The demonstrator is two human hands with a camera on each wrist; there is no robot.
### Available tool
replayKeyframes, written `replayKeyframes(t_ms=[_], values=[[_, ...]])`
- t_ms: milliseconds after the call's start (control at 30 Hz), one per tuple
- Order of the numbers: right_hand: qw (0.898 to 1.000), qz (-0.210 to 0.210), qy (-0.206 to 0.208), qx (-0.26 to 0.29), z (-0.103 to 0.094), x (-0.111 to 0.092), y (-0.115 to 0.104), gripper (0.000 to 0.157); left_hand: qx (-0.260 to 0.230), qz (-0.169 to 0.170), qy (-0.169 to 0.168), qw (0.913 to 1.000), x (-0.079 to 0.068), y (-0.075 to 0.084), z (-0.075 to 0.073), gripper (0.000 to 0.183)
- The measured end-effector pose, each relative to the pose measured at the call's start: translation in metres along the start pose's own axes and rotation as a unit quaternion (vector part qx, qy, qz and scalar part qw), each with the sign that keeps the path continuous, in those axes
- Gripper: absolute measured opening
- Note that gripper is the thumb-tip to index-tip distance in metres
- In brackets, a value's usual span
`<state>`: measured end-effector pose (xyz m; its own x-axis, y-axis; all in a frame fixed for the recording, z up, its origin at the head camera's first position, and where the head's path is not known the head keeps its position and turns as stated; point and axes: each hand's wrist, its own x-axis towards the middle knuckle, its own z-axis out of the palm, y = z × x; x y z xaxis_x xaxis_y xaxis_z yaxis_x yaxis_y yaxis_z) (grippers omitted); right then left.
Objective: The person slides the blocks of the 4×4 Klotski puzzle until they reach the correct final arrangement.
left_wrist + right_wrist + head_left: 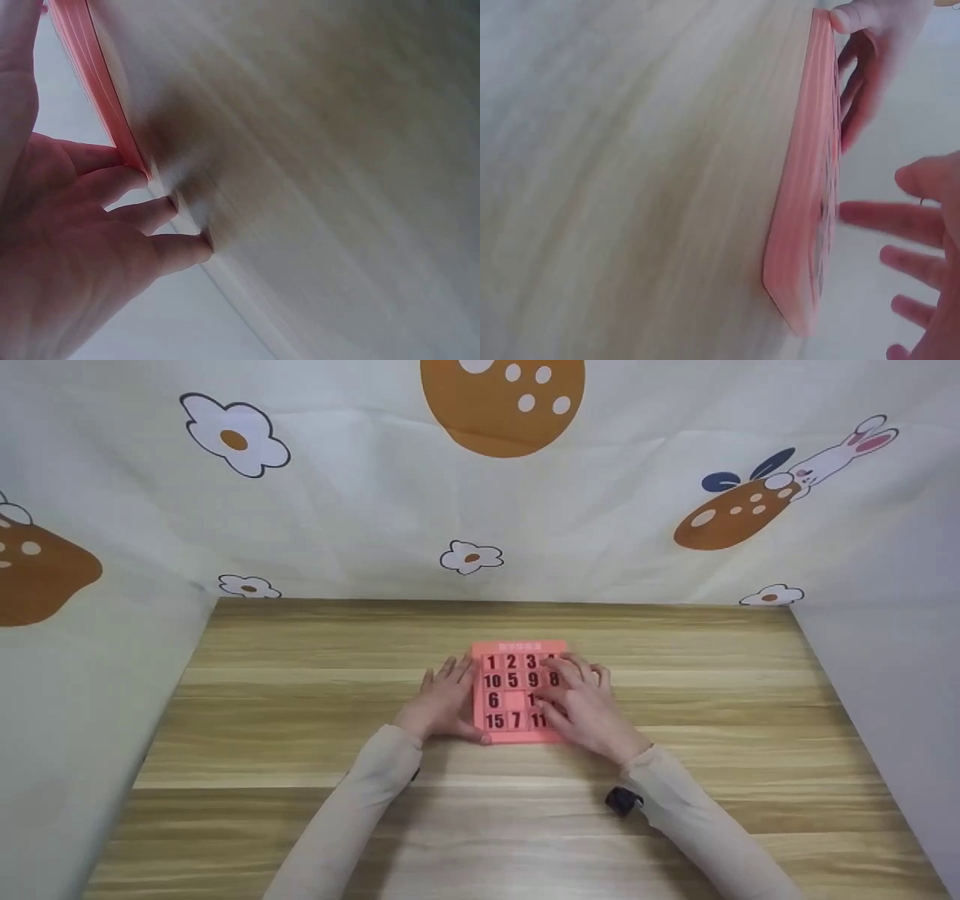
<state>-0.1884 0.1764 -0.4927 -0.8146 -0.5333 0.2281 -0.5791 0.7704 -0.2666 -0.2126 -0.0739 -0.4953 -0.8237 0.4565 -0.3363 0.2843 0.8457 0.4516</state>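
1. Sliding a tile looks like the step in hand, and it calls for a light, level fingertip push, straight into the bare slot (pixel 514 700) just right of the 6 tile (pixel 493 700); a skewed shove could jam.
2. Bracing matters too: best to have the left grip (pixel 441 703) steady the number puzzle (pixel 517 738) without squeezing. That grip is spread wide, clasping nothing, against the puzzle's left edge, thumb at the near corner.
3. Over to the right grip (pixel 589 703): loosely spread, grasping nothing, above the right-hand columns! Which tile it touches, I can't tell.
4. And the puzzle lies flat on the tabletop (pixel 495 825), between both grips.
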Motion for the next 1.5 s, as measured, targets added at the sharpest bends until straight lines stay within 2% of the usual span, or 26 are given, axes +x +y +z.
replayKeyframes(t_ms=[167, 300, 400, 533, 600, 700, 833, 967, 1200, 1267, 1400, 1500], values=[[0.998, -0.035, -0.053, 0.031, 0.010, 0.004, -0.011, 0.034, -0.002, 0.009, 0.004, 1.0000, 0.000, -0.001, 0.000, 0.127], [0.993, -0.044, -0.100, 0.040, 0.015, 0.005, -0.019, 0.043, -0.001, 0.017, 0.010, 0.9998, 0.000, -0.002, 0.000, 0.126], [0.995, -0.028, -0.089, 0.043, 0.015, 0.003, -0.019, 0.039, 0.001, 0.017, 0.011, 0.9998, 0.000, -0.002, 0.000, 0.126], [0.998, -0.003, -0.028, 0.048, 0.013, 0.000, -0.015, 0.025, 0.002, 0.011, 0.009, 0.9999, -0.001, -0.003, 0.000, 0.127], [0.999, 0.001, -0.011, 0.048, 0.013, 0.000, -0.013, 0.023, 0.001, 0.010, 0.009, 0.9999, -0.002, -0.003, 0.000, 0.128], [0.999, 0.003, -0.022, 0.045, 0.014, 0.006, -0.015, 0.031, -0.001, 0.017, 0.010, 0.9998, -0.003, -0.003, -0.001, 0.126], [0.997, 0.006, -0.073, 0.031, 0.018, 0.022, -0.022, 0.046, 0.005, 0.024, 0.010, 0.9997, -0.003, -0.003, -0.002, 0.124], [0.995, 0.003, -0.096, 0.021, 0.022, 0.030, -0.026, 0.047, 0.011, 0.025, 0.009, 0.9996, -0.002, -0.003, -0.001, 0.124], [0.994, -0.053, -0.088, 0.042, 0.018, 0.020, -0.022, 0.036, 0.004, 0.013, 0.003, 0.9999, -0.002, -0.003, -0.003, 0.126], [0.996, -0.042, -0.069, 0.032, 0.017, 0.019, -0.020, 0.037, 0.002, 0.011, 0.002, 0.9999, -0.002, -0.003, -0.002, 0.127], [0.999, 0.007, -0.035, 0.010, 0.017, 0.021, -0.017, 0.039, 0.006, 0.011, 0.003, 0.9999, -0.001, -0.004, -0.001, 0.128], [0.998, 0.011, -0.058, 0.015, 0.016, 0.023, -0.018, 0.043, 0.010, 0.014, 0.005, 0.9998, 0.000, -0.004, 0.000, 0.127]])
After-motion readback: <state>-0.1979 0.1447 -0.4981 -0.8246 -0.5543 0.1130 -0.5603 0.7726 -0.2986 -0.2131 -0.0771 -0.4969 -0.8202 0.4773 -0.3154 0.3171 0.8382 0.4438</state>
